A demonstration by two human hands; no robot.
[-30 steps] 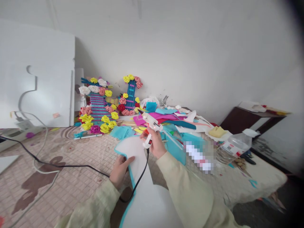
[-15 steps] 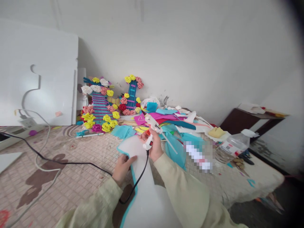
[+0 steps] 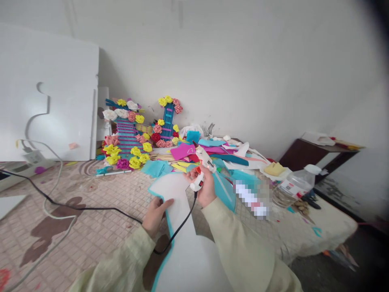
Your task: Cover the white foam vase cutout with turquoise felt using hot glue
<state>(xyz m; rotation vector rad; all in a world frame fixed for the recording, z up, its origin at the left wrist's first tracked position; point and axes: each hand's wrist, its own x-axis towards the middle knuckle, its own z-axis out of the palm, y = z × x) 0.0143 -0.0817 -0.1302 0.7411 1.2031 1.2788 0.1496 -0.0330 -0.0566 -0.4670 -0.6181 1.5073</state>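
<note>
My right hand (image 3: 207, 184) is closed round the handle of a white glue gun (image 3: 199, 180), whose dark nozzle points up and away; a clear glue stick sticks out of its back end. A black cord hangs from the handle. Below lies a white foam board cutout (image 3: 182, 243) with a curved outline and turquoise edging along its left side and top. My left hand (image 3: 155, 215) grips this board by its left edge, thumb on top and fingers at the edge, partly hidden.
Two flower-trimmed craft pieces (image 3: 127, 134) stand against the wall. Coloured paper (image 3: 182, 151) is heaped behind the board. A water bottle (image 3: 296, 184) leans at right, near a dark box (image 3: 304, 156). A black cord (image 3: 100, 209) crosses the table from a power strip (image 3: 26, 172) at left.
My right hand with the glue gun has moved slightly to the right, away from the board's upper part. My left hand keeps its hold on the board's edge.
</note>
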